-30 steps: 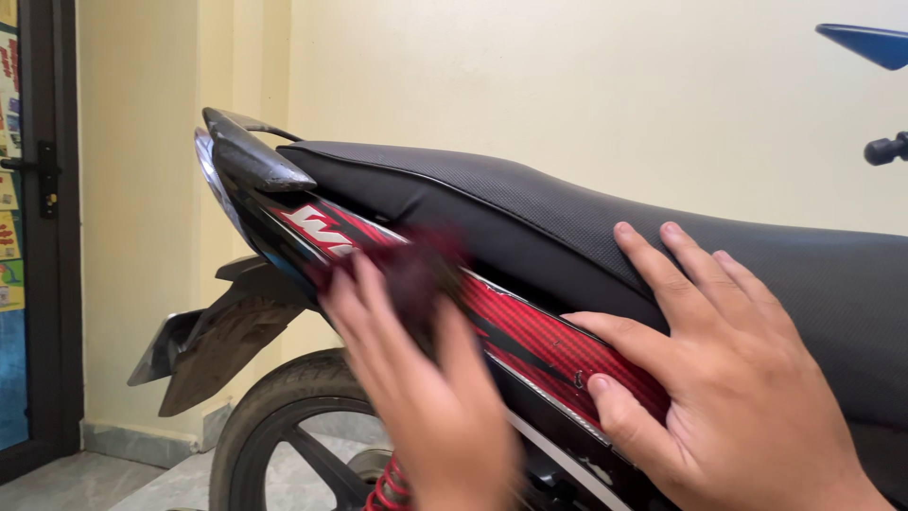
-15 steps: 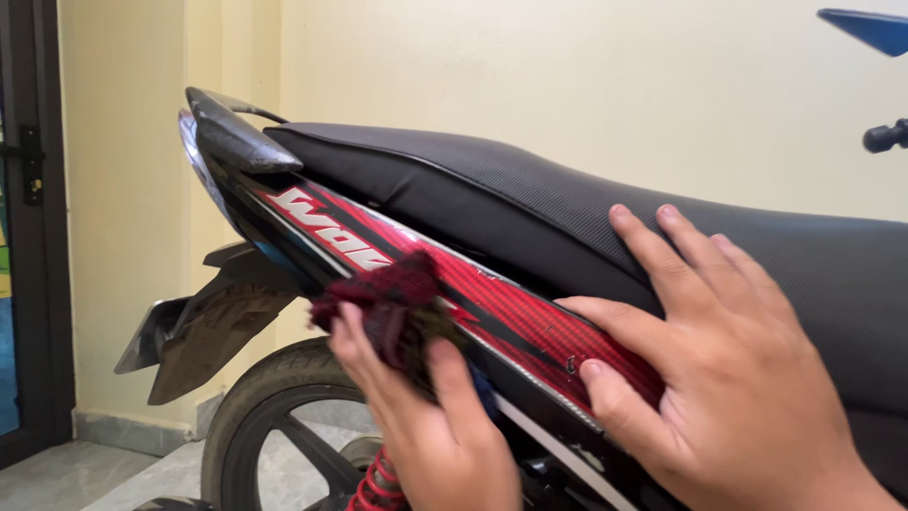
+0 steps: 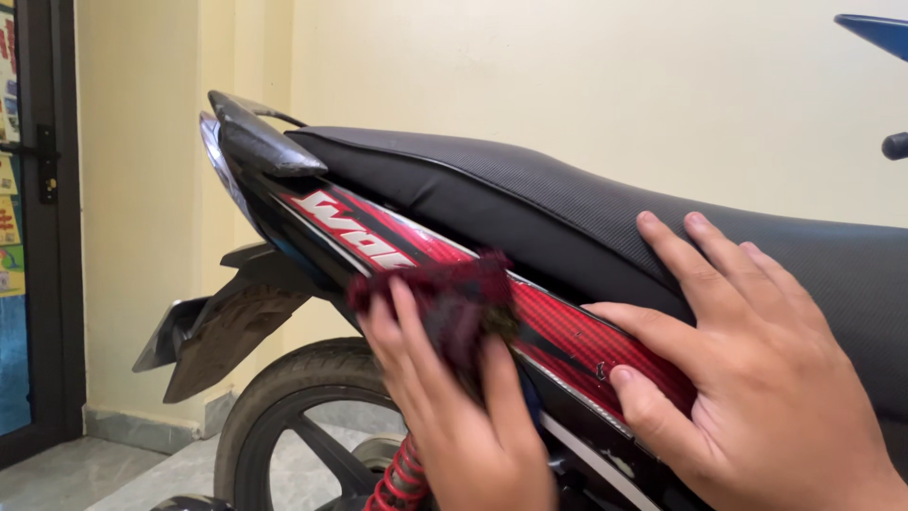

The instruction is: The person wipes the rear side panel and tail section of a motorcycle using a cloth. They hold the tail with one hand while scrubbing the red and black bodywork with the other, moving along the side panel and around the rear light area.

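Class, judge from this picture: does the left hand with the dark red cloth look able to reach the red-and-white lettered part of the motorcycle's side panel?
Probably yes. The left hand presses the dark red cloth on the glossy red side panel; the lettered part lies just up-left, with nothing between.

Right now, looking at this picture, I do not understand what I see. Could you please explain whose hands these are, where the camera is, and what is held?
There is one view, from a camera worn on a person's head, looking down at that person's own two bare hands. No machine is present.

In front stands the rear part of a motorcycle, side on. You see its black seat, the red and black side panel below it, the mudguard and the rear tyre.

The left hand presses a dark red cloth against the side panel. The right hand holds nothing; it lies flat, fingers on the seat and thumb on the panel.

Behind is a pale yellow wall, with a dark door frame at the left.
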